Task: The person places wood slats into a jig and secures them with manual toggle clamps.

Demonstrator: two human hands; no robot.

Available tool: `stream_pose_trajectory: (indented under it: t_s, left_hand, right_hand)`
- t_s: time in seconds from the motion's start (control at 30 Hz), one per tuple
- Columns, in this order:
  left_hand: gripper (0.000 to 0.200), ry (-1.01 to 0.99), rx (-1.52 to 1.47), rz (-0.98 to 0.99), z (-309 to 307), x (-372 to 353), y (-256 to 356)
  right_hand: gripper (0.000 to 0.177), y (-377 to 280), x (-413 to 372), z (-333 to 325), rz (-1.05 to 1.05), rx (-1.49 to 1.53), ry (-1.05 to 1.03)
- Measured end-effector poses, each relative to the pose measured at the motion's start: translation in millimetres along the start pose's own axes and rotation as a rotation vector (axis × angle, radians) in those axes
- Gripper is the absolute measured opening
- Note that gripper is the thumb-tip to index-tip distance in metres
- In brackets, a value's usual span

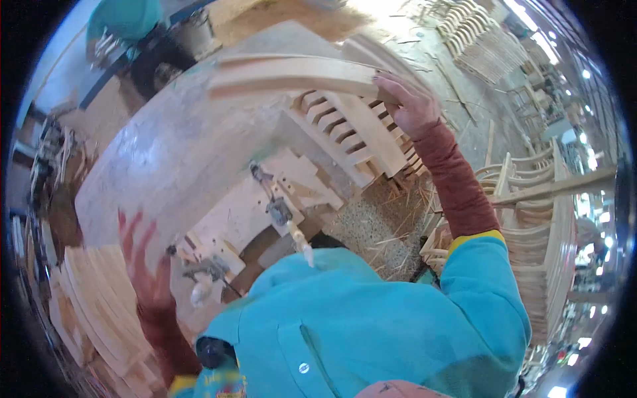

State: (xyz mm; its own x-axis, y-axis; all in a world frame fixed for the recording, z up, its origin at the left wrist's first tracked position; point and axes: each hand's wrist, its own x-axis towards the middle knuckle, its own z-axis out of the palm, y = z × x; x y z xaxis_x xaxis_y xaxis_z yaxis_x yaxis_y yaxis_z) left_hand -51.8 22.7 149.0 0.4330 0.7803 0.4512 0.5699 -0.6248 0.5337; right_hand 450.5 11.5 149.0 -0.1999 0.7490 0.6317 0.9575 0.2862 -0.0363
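Observation:
My right hand (413, 106) grips the right end of a curved wooden piece (298, 74), which is raised above a stack of slatted wooden parts (352, 136) and blurred at its far left end. My left hand (147, 265) is at the lower left, blurred, with its fingers spread and nothing in them. Between the hands lies a wooden jig (232, 215) on the metal table (142, 149). A toggle clamp (279, 211) is fixed on the jig, and a second clamp (209, 268) sits near my left hand.
Long wooden boards (106, 298) are piled at the lower left. Curved wooden frames (531, 232) stand stacked at the right. More curved parts (481, 43) are piled at the upper right. A teal container (123, 20) is at the upper left. Wood scraps litter the floor.

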Motion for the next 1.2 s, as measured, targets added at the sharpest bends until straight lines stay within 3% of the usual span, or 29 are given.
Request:
stream_pose_trajectory:
  t_s: [0.1,0.13,0.17,0.2,0.23,0.27,0.3,0.43,0.53,0.57,0.63,0.7,0.8,0.83,0.9,1.0,1.2]
  left_hand:
    - [0.032,0.049,0.127,0.243,17,66,13]
    - [0.031,0.051,0.117,0.227,28,87,21]
    - [0.035,-0.070,-0.001,0.173,40,102,7]
    - [0.038,-0.279,-0.096,0.038,53,107,-10]
    - [0.044,-0.627,-0.448,-0.238,68,109,-37]
    - [0.045,-0.811,-0.615,-0.473,61,109,-23]
    - [0.045,-0.989,-0.786,-0.710,55,111,-9]
    - [0.049,-1.024,-0.612,-0.354,74,105,-77]
    - [0.052,-0.923,-0.357,-0.259,70,115,-119]
    - [0.053,-0.881,-0.324,-0.269,64,121,-129]
    - [0.055,-0.830,-0.253,-0.314,68,129,-151]
    - [0.055,-0.813,-0.158,-0.397,85,124,-183]
    - [0.055,-0.850,-0.279,-0.336,143,91,-237]
    - [0.054,-1.023,-0.203,-0.389,144,92,-222]
    - [0.058,-1.110,-0.269,-0.315,188,68,-257]
    - [0.064,-1.257,-0.179,-0.441,187,58,-224]
    - [0.071,-1.284,-0.273,-0.400,217,20,-271]
  right_hand:
    - [0.034,-49,30,27,-0.393,-0.023,0.042]
    - [0.033,-72,36,31,-0.469,0.000,0.016]
    - [0.033,-91,41,34,-0.546,0.017,-0.005]
    - [0.032,-106,47,38,-0.580,0.062,-0.003]
    - [0.031,-119,51,41,-0.611,0.105,0.000]
    - [0.031,-127,54,47,-0.635,0.144,0.003]
    - [0.032,-131,54,55,-0.611,0.189,0.002]
    - [0.045,-143,44,77,-0.444,0.114,-0.040]
    - [0.054,-160,17,62,-0.197,0.330,-0.208]
    - [0.061,-162,3,67,-0.116,0.581,-0.223]
    - [0.061,-179,-34,53,0.631,0.899,-0.882]
    - [0.057,-193,-65,63,0.442,0.898,-1.017]
    - [0.050,-208,-95,85,0.343,0.835,-0.834]
    - [0.046,-211,-95,87,0.413,0.843,-0.881]
    - [0.038,-216,-89,84,0.574,0.838,-0.979]
    - [0.030,-222,-90,89,0.689,0.847,-1.042]
    - [0.021,-231,-97,100,0.717,0.897,-0.910]
